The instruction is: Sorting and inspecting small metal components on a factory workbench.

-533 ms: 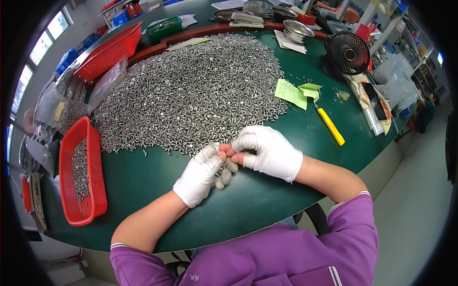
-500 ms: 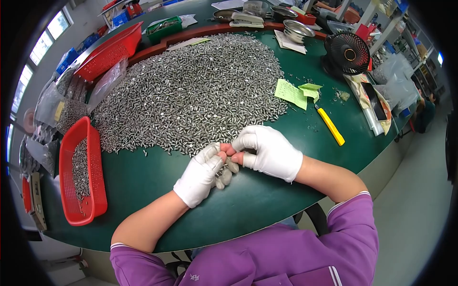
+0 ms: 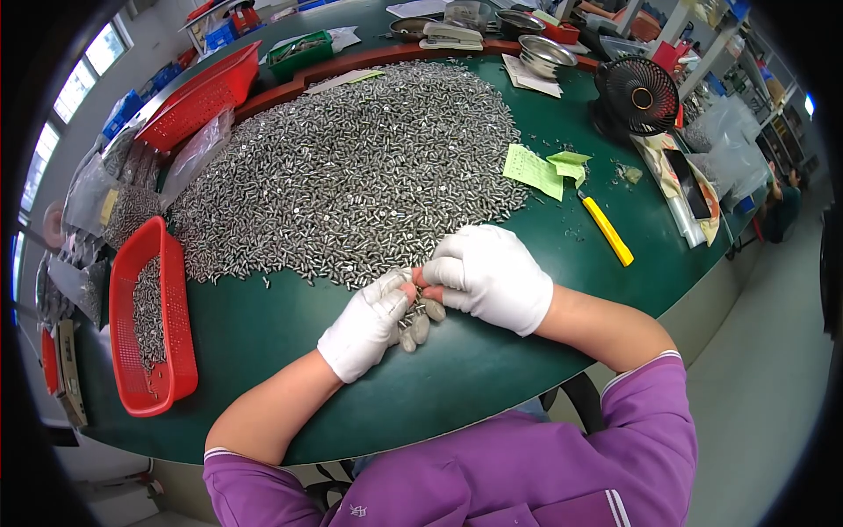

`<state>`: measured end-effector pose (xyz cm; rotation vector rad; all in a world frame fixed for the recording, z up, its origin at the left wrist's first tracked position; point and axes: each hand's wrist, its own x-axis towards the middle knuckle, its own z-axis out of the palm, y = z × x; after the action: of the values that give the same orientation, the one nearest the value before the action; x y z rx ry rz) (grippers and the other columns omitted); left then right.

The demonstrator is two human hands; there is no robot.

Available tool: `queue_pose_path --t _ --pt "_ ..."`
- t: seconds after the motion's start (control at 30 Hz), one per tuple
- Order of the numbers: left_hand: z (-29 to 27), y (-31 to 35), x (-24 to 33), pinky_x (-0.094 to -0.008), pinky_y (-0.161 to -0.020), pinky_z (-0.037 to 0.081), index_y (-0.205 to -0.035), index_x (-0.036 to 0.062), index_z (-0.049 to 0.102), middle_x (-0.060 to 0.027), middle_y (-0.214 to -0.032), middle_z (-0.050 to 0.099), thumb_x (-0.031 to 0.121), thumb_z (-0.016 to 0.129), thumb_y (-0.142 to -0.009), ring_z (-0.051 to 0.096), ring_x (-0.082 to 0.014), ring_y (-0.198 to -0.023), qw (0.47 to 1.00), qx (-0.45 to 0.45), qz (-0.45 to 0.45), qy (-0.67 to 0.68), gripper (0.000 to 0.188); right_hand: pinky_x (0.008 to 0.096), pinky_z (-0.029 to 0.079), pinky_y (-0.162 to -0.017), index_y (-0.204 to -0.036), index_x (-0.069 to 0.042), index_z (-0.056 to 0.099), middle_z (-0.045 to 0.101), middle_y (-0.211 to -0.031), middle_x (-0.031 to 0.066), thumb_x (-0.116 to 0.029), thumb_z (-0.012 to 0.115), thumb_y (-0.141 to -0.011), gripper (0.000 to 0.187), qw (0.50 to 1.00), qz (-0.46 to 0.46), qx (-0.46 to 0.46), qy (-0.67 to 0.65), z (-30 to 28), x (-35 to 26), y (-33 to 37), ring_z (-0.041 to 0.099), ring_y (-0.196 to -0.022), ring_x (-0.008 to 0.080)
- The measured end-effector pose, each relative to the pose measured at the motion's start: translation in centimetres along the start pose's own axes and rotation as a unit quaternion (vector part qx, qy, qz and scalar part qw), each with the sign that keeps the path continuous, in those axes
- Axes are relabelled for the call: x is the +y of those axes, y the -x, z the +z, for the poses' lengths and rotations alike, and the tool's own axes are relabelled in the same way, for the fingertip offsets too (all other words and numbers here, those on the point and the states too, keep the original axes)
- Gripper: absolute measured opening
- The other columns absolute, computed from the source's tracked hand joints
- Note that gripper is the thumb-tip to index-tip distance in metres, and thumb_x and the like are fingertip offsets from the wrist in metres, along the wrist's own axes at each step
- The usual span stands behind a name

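silvery, short screws (image 3: pixel 410 317) sit in curled left fingers (image 3: pixel 420 329), right fingers (image 3: pixel 450 270) bunched, their grip unclear.

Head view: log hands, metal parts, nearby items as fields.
left hand: white-gloved, curled around a few small metal parts
right hand: white-gloved, fingertips meeting the left hand's; anything pinched hidden
pile: metal parts, spread on green table beyond hands
red basket: left of hands, containing metal parts
yellow cutter: right of pile
black fan: beyond cutter
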<state>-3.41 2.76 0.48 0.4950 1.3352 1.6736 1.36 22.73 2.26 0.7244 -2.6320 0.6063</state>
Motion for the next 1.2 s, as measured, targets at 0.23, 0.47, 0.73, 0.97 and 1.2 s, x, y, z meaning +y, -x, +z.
queue_pose_path --t 0.23,0.47,0.73,0.97,1.2 --pt "0.0 0.1 0.2 -0.0217 -0.052 0.039 -0.105 0.0043 0.054 -0.0058 -0.089 0.058 0.059 0.054 -0.089 0.049 -0.0099 -0.063 1.000 -0.005 -0.011 -0.009 0.057 0.0366 0.047 -0.065 -0.086 -0.016 0.062 0.055 -0.077 0.0018 -0.025 0.059 -0.076 0.014 0.990 -0.060 -0.021 0.123 -0.2 -0.3 -0.3 0.058 -0.076 0.0217" --pt "-0.6 -0.1 0.0 -0.0218 -0.058 0.045 -0.110 0.0052 0.054 -0.0061 -0.092 0.059 0.061 0.045 -0.093 0.054 -0.0103 -0.069 0.999 -0.048 -0.010 -0.004 0.059 0.0369 0.047 -0.061 -0.088 -0.016 0.062 0.057 -0.075 0.0016 -0.024 0.057 -0.078 0.014 0.992 -0.106 -0.018 0.071 -0.7 0.3 -0.7 0.060 -0.072 0.0228" --pt "-0.3 0.1 0.0 -0.0201 -0.054 0.041 -0.112 0.0059 0.055 -0.0034 -0.089 0.058 0.055 0.053 -0.092 0.051 -0.0078 -0.065 1.000 0.003 -0.017 0.022 0.053 0.0378 0.049 -0.067 -0.091 -0.014 0.065 0.062 -0.082 0.0045 -0.020 0.067 -0.077 0.015 0.996 -0.049 0.042 -0.070 0.0 0.7 -0.6 0.061 -0.079 0.0259" --pt "0.5 0.3 -0.2 -0.0195 -0.049 0.037 -0.101 0.0073 0.054 -0.0023 -0.081 0.060 0.017 0.058 -0.094 0.047 -0.0062 -0.055 0.994 0.088 -0.011 0.064 0.013 0.0343 0.050 -0.073 -0.089 -0.007 0.065 0.061 -0.087 0.0076 -0.010 0.073 -0.075 0.017 0.971 0.061 -0.002 -0.232 0.0 0.6 -0.3 0.061 -0.082 0.0248" --pt "0.2 0.3 0.0 -0.0197 -0.048 0.037 -0.098 0.0078 0.054 -0.0028 -0.080 0.060 0.017 0.057 -0.094 0.047 -0.0060 -0.055 0.995 0.069 -0.023 0.070 0.010 0.0292 0.048 -0.076 -0.094 -0.006 0.068 0.061 -0.088 0.0049 -0.021 0.073 -0.081 0.021 0.908 0.169 -0.088 -0.374 -0.9 0.9 -0.3 0.059 -0.085 0.0158"
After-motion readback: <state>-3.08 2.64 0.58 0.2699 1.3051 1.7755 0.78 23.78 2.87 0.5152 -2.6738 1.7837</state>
